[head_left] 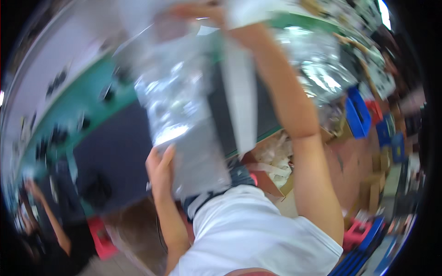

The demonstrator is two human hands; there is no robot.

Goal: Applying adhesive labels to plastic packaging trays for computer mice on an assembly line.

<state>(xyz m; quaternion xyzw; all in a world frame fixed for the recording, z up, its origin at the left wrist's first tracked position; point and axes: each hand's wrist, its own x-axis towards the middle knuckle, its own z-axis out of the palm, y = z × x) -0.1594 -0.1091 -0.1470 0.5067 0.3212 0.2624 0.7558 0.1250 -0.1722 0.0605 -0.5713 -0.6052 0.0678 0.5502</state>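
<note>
My left hand [161, 171] grips the edge of a long, shiny clear plastic bag [177, 99] near its lower end, thumb on top. The lower part of the bag looks flat and grey; the upper part is crinkled and glossy. My right hand [200, 13] is stretched far forward at the bag's upper end, its fingers smeared by motion, so its grip does not show. A blurred white strip [240, 99] hangs below the right wrist, beside the bag. What it hangs from is unclear.
Under the bag lies a dark mat [117, 147] on a green-topped bench [94, 78] with small black parts. More shiny plastic bags [317, 60] lie at the right. A cardboard box [276, 161] and a blue bin [358, 112] stand nearby. Other people's arms [53, 216] show at both sides.
</note>
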